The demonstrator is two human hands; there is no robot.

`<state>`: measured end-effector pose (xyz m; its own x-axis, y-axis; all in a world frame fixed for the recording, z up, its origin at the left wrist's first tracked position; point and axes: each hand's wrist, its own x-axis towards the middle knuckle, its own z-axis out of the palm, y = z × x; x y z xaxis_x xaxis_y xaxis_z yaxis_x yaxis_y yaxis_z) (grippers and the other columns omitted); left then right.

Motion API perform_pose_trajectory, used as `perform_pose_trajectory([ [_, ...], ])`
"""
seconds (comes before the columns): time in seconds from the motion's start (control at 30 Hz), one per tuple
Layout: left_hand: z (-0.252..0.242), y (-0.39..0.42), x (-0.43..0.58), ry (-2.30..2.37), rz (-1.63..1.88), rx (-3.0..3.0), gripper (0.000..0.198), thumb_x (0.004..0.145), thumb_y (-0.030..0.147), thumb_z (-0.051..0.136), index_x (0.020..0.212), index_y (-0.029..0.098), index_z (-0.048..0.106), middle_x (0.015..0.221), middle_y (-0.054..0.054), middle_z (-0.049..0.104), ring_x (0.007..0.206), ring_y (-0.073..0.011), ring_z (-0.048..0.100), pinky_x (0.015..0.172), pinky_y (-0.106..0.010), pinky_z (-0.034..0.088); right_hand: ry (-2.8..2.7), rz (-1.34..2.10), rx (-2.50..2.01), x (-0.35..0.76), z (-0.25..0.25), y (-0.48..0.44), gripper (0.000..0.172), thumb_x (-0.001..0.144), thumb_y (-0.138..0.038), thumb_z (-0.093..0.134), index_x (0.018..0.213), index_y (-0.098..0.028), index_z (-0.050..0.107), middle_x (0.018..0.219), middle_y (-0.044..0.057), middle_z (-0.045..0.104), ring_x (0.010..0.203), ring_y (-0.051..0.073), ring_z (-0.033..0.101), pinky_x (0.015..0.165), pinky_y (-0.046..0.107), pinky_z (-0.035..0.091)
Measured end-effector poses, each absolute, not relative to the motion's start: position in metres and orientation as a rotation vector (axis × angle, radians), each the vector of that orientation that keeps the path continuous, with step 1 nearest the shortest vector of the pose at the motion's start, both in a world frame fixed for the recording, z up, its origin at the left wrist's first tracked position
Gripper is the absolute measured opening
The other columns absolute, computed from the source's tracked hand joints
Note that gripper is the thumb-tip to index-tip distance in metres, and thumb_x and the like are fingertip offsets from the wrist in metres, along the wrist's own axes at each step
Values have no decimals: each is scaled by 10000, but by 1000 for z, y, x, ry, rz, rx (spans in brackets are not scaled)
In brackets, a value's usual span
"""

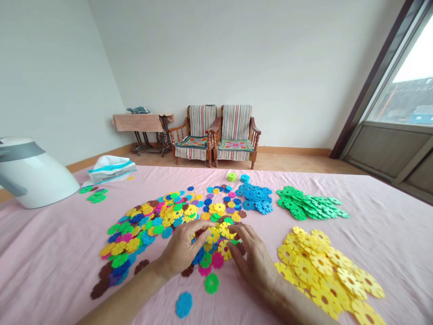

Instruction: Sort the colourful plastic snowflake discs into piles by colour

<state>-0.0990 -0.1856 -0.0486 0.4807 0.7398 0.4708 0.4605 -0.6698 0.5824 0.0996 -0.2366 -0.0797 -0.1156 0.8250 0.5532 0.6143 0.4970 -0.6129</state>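
Head view: left hand (pixel 181 250) and right hand (pixel 255 262) are half-curled, fingertips closing toward each other at a yellow plastic disc (pixel 225 230). Grip on it cannot be told. Both hands rest over a mixed heap of flower-shaped discs (pixel 149 234) on a pink bedsheet (pixel 57 253). Sorted piles lie to the right: yellow pile (pixel 324 275), green pile (pixel 306 203), blue pile (pixel 253 197). A loose green disc (pixel 211 283) and a loose blue disc (pixel 184 304) lie just below the heap. Far left: tissue pack (pixel 112 169). Beyond the bed: two wooden armchairs (pixel 216 133).
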Motion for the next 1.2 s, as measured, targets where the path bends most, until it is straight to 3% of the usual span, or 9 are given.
perform_pose_trajectory([
  [0.2, -47, -196, -94, 856, 934, 2266, 161, 895, 221, 545, 1022, 189, 640, 846, -11, 715, 775, -133, 673, 715, -220, 539, -1786, 513, -1128, 88, -73, -243, 116, 878, -209, 517, 987, -222, 554, 832, 14, 631, 677, 133, 576, 607, 235, 477],
  [0.4, -50, -190, -100, 828, 975, 2452, 161, 894, 220, 554, 1027, 191, 640, 935, -54, 707, 877, -173, 648, 813, -304, 517, -1725, 437, -1320, 120, -44, -234, 153, 856, -192, 461, 824, -193, 611, 748, 13, 624, 671, 136, 556, 641, 251, 443],
  [0.5, -48, -191, -99, 700, 875, 2618, 146, 894, 210, 556, 992, 199, 664, 948, -54, 696, 912, -185, 615, 866, -348, 485, -1859, 520, -1540, 161, -29, -230, 169, 794, -168, 465, 714, -192, 612, 637, -6, 612, 595, 136, 545, 560, 244, 400],
  [0.67, -42, -206, -89, 620, 661, 2794, 304, 868, 251, 596, 1170, 225, 611, 1141, -64, 647, 1066, -228, 548, 950, -408, 442, -1990, 376, -1778, 197, -26, -227, 224, 774, -199, 477, 559, -192, 543, 556, -1, 566, 546, 140, 524, 513, 252, 365],
  [0.73, -41, -209, -85, 626, 607, 2845, 338, 867, 245, 593, 1205, 233, 592, 1186, -58, 633, 1112, -239, 530, 974, -426, 429, -1928, 282, -1726, 187, -33, -225, 224, 815, -234, 476, 627, -189, 589, 619, 18, 603, 600, 156, 557, 569, 268, 420],
  [0.83, -43, -210, -83, 662, 618, 2867, 309, 882, 213, 564, 1188, 230, 600, 1184, -54, 637, 1104, -232, 541, 953, -412, 452, -1967, 220, -1464, 157, -47, -221, 234, 861, -213, 461, 984, -182, 658, 962, 79, 681, 901, 202, 609, 788, 329, 477],
  [0.93, -48, -207, -84, 695, 630, 2849, 256, 889, 179, 549, 1130, 222, 622, 1111, -50, 661, 1036, -214, 571, 924, -391, 467, -2151, 172, -1271, 130, -59, -218, 468, 863, -120, 427, 1320, -196, 491, 1324, 89, 549, 1229, 220, 457, 1008, 407, 380],
  [1.03, -52, -203, -89, 729, 650, 2843, 225, 892, 147, 527, 1081, 206, 634, 1012, -48, 677, 964, -204, 591, 888, -376, 476, -2278, 176, -1284, 117, -66, -215, 576, 851, -60, 410, 1408, -205, 388, 1431, 62, 453, 1321, 217, 357, 1068, 437, 314],
  [1.2, -54, -198, -95, 690, 742, 2866, 203, 918, 144, 478, 979, 197, 665, 873, -46, 679, 889, -182, 606, 827, -326, 484, -2329, 218, -1322, 112, -62, -214, 499, 878, -141, 506, 1371, -193, 442, 1396, 65, 498, 1310, 242, 369, 1068, 444, 299],
])
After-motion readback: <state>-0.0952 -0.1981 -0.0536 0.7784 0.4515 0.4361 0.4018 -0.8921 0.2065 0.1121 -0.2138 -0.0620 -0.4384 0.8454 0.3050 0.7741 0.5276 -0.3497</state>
